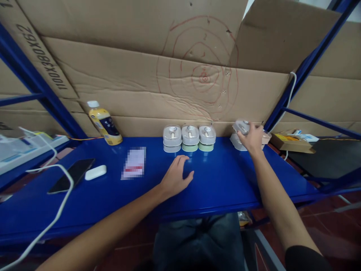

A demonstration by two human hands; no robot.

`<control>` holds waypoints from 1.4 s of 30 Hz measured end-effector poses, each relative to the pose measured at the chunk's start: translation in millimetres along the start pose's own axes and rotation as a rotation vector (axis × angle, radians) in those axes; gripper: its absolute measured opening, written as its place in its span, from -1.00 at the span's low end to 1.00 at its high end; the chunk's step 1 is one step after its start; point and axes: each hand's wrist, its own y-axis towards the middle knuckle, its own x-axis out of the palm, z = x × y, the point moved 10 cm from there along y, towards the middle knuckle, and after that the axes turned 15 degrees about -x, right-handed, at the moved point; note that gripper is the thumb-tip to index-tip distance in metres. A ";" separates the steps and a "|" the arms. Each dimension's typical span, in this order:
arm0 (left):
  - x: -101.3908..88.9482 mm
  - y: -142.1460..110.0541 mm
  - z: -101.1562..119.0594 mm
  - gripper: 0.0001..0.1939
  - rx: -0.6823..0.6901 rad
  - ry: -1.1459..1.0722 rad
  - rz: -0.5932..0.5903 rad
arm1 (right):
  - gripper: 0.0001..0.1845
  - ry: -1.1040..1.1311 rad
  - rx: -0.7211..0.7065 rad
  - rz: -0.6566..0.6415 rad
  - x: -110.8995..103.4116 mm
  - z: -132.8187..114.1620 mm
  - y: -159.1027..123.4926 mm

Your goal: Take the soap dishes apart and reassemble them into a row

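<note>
My left hand (177, 176) rests palm down on the blue shelf (220, 184), fingers spread, holding nothing, just in front of three small lidded containers (189, 138) lined up against the cardboard wall. My right hand (252, 140) reaches to the far right and closes on a clear-lidded container (241, 127) that sits atop a small stack of similar ones (235, 142). The fingers cover most of that container.
A yellow drink bottle (105, 124) leans at the back left. A blurred card (134, 163), a white case (95, 172), a black phone (71, 175) and a white cable (60, 169) lie on the left. A cardboard box (290, 143) sits right of the blue upright (303, 67).
</note>
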 end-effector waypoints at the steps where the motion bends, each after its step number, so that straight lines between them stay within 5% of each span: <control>1: -2.8 1.9 -1.3 -0.54 -0.007 -0.047 0.001 | -0.29 0.085 -0.036 0.094 -14.8 -9.1 0.8; 4: -8.3 9.0 -6.6 -0.38 -0.011 -0.248 -0.042 | -0.33 0.398 -0.252 0.224 -47.5 -59.3 -7.4; 7: -8.0 15.6 -8.9 -0.01 0.021 -0.479 -0.145 | -0.29 0.707 -0.624 0.110 -59.0 -136.3 -40.5; 10: -3.5 18.3 -8.6 0.27 0.039 -0.570 -0.224 | -0.21 0.899 -0.805 -0.095 -45.6 -186.1 -82.8; 12: 3.5 17.9 -10.1 0.29 0.009 -0.519 -0.262 | -0.19 0.965 -0.836 -0.187 -30.7 -200.4 -102.2; 20: 20.4 10.9 -28.8 0.23 -0.113 -0.301 -0.281 | -0.03 0.976 -0.811 -0.457 7.8 -213.5 -124.2; 27: 25.7 15.0 -31.0 0.30 -0.081 -0.225 -0.295 | 0.12 0.761 -0.774 -0.680 26.9 -234.5 -109.3; 35: 21.5 19.6 -29.8 0.29 -0.051 -0.185 -0.286 | 0.06 0.917 -0.767 -0.563 28.3 -226.3 -99.5; 38: 16.6 19.8 -25.7 0.14 0.035 -0.081 -0.227 | -0.05 0.939 -0.697 -0.541 28.8 -202.7 -87.7; 42: 21.2 14.3 -19.2 -0.37 0.134 0.049 -0.263 | -0.19 0.838 -0.588 -0.613 35.4 -168.2 -73.7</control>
